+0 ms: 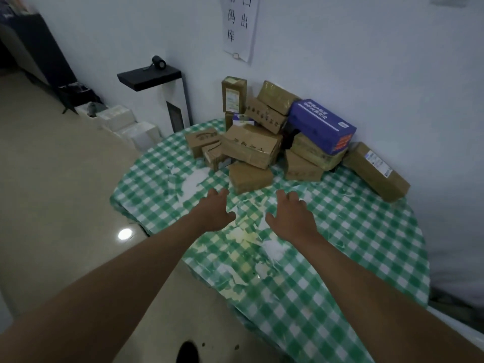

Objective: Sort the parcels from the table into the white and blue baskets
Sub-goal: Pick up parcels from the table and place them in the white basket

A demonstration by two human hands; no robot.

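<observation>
Both arms are stretched over the green-and-white checked tabletop; left hand and right hand are spread wide, empty, near the small brown cardboard parcel

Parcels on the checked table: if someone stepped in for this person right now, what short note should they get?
Left hand: open, holds nothing, over the checked table.
Right hand: open, holds nothing, beside it.
Both reach toward the small brown box nearest them.
Parcels: the pile sits at the wall, a blue box on top, a long brown box at its right.
Baskets: not in view.
Done: cannot tell.
Left: the whole pile.
</observation>
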